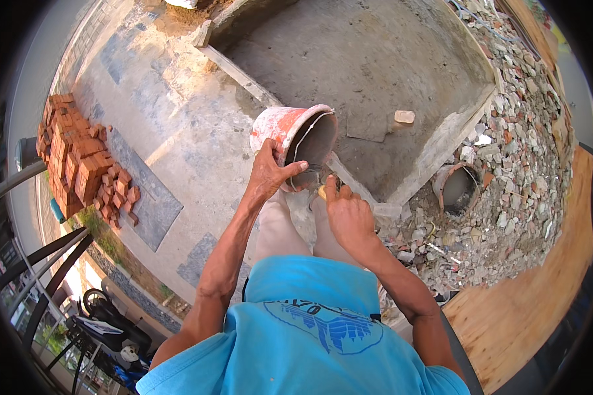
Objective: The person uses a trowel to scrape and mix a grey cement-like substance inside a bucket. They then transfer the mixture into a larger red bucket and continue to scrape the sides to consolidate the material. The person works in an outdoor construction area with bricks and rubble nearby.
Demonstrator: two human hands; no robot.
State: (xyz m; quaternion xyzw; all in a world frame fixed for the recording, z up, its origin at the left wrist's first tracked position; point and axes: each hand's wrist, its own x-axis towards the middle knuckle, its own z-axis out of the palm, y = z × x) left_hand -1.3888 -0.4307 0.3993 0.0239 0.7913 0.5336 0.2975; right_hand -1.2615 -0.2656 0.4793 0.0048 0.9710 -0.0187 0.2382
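Note:
A red plastic bucket [276, 123], crusted with pale mortar, is tilted on its side in front of my legs, its mouth turned to the right. My left hand [272, 173] grips the near side of its rim, thumb over the edge. A thin handle loops across the opening, and the dark inside is only partly visible. My right hand [350, 215] is closed around the yellow handle [322, 192] of a tool, probably a trowel. It is just below the bucket's mouth. My fingers and the shadow hide most of the tool's blade.
Beyond the bucket lies a low-walled concrete enclosure [440, 165] with a lone brick [404, 117] on its floor. Rubble [514, 197] covers the right, around another mortar-stained bucket [442, 185] holding grey liquid. Plywood [514, 326] edges it. Red bricks [79, 158] are stacked left.

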